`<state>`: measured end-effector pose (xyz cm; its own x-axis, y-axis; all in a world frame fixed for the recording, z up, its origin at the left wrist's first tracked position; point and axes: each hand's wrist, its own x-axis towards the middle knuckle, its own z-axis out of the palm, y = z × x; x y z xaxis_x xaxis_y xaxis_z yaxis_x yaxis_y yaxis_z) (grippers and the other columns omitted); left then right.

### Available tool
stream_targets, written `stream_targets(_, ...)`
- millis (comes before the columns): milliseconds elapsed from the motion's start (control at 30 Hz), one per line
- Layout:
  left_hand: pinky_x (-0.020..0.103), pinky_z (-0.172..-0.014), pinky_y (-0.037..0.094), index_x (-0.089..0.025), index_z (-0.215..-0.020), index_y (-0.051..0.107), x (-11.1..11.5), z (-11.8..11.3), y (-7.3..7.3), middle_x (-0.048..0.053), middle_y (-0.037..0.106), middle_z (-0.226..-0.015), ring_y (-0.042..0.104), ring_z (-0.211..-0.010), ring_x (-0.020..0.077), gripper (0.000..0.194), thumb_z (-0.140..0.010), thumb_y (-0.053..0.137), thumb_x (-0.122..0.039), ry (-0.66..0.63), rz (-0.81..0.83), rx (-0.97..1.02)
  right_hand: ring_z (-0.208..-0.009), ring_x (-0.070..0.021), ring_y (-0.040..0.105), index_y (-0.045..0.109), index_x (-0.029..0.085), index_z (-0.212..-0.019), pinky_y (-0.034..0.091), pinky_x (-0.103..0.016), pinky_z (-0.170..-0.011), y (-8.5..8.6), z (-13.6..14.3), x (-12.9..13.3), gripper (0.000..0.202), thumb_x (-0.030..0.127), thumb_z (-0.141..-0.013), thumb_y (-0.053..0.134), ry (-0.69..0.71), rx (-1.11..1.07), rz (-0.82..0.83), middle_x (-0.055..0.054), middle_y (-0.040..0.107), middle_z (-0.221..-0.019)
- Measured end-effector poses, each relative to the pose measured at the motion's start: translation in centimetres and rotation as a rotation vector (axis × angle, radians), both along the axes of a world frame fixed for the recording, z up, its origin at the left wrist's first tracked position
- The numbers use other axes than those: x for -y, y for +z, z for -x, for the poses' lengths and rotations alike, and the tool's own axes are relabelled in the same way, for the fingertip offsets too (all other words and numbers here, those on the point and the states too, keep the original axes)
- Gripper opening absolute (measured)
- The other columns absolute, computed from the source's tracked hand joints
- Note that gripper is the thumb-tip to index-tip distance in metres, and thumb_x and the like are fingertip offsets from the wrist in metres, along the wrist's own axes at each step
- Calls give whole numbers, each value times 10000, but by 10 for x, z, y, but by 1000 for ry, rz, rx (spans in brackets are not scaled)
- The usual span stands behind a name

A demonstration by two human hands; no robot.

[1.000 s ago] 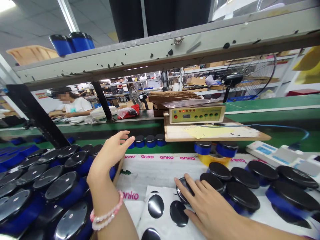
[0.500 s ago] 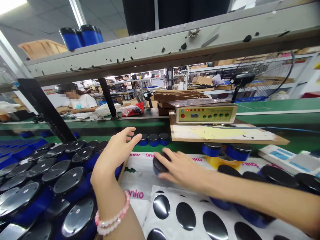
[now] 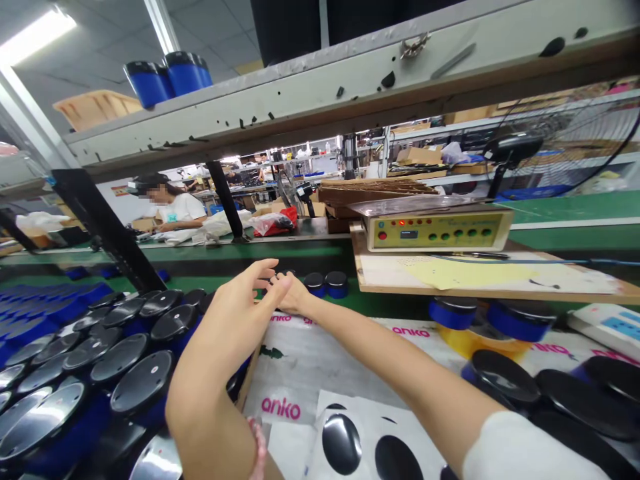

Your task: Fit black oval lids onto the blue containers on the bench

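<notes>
My left hand (image 3: 245,310) is raised over the left edge of the mat, its fingers curved and apart from the thumb. Just behind its thumb, my right hand (image 3: 293,295) reaches across, its fingertips partly hidden by the left hand. Between the two hands shows a small part of a dark, black-topped round container (image 3: 263,287), apparently in my right fingers. Close beyond are small blue containers with black tops (image 3: 337,285) on the green surface. Below my right arm lies a white sheet with black oval stickers (image 3: 341,443).
Many black-topped blue containers (image 3: 143,380) crowd the left side, with more (image 3: 505,377) at right. A yellow control box (image 3: 440,229) stands on a wooden board (image 3: 480,273). A metal shelf beam (image 3: 310,93) crosses overhead. Another person (image 3: 175,207) sits beyond the bench.
My right hand has moved left and away from me, from the mat to beside my left hand. The container it was touching is gone from the mat. The view has shifted slightly.
</notes>
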<state>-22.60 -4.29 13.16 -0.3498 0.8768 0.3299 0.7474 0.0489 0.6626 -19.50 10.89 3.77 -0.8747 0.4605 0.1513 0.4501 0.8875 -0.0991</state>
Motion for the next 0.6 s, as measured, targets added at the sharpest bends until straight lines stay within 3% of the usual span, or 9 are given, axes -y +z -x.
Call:
stream_targets(100, 344, -825, 514, -274, -1121, 607, 2, -1, 1, 14, 692, -1033, 639, -962, 235, 429, -748, 580, -484, -9, 11, -16, -1239, -286, 418, 501, 172, -1259, 318, -545, -1019, 25, -11, 10, 401, 358, -906, 542, 15, 16, -93, -104, 441, -1363)
stream_targets(167, 368, -848, 506, -274, -1136, 593, 5, -3, 4, 23, 685, -1049, 633, -980, 244, 451, -759, 566, -520, -18, 25, -23, -1217, -298, 437, 527, 147, -1231, 331, -537, -1003, 51, -38, 19, 392, 387, -923, 497, 22, 51, -114, -128, 477, -1323)
stream_targets(267, 407, -912, 470, -288, -1157, 566, 9, -5, 7, 29, 657, -1109, 606, -1029, 245, 497, -772, 534, -600, -19, 72, -43, -1034, -295, 565, 539, 149, -1235, 456, -458, -862, 88, -115, 41, 446, 456, -937, 415, 50, 129, -85, -142, 572, -1176)
stream_targets(333, 411, -936, 452, -313, -1156, 557, 10, -6, 8, 14, 651, -1105, 596, -1035, 234, 507, -762, 531, -630, -13, 100, -37, -955, -255, 599, 566, 173, -1207, 489, -385, -806, 98, -182, 61, 431, 467, -933, 409, 47, 188, -42, -113, 607, -1092)
stream_targets(400, 402, -948, 443, -332, -1164, 546, 9, -5, 8, 3, 645, -1107, 591, -1039, 224, 522, -748, 535, -647, -33, 126, -20, -997, -287, 590, 577, 177, -1208, 489, -420, -827, 89, -245, 82, 490, 528, -895, 438, -56, 280, 92, -133, 600, -1120)
stream_targets(467, 394, -954, 440, -339, -1176, 532, 7, -6, 7, 1, 638, -1120, 588, -1045, 218, 538, -741, 535, -655, -63, 147, -12, -1245, -423, 397, 450, 198, -1368, 417, -553, -918, 67, -294, 98, 762, 649, -761, 547, -266, 358, 243, -190, 421, -1381)
stream_targets(533, 390, -957, 437, -338, -1180, 528, 5, -8, 7, 2, 638, -1119, 587, -1046, 215, 540, -744, 528, -657, -84, 159, -18, -1349, -479, 166, 319, 223, -1451, 308, -643, -975, 41, -322, 106, 961, 689, -664, 613, -394, 386, 360, -186, 186, -1520)
stream_targets(600, 389, -959, 434, -325, -1182, 527, 4, -11, 7, 9, 641, -1111, 588, -1042, 214, 538, -753, 525, -649, -96, 167, -19, -1370, -477, 44, 270, 240, -1467, 210, -679, -1007, 19, -330, 108, 1015, 691, -633, 631, -437, 368, 406, -164, 85, -1548)
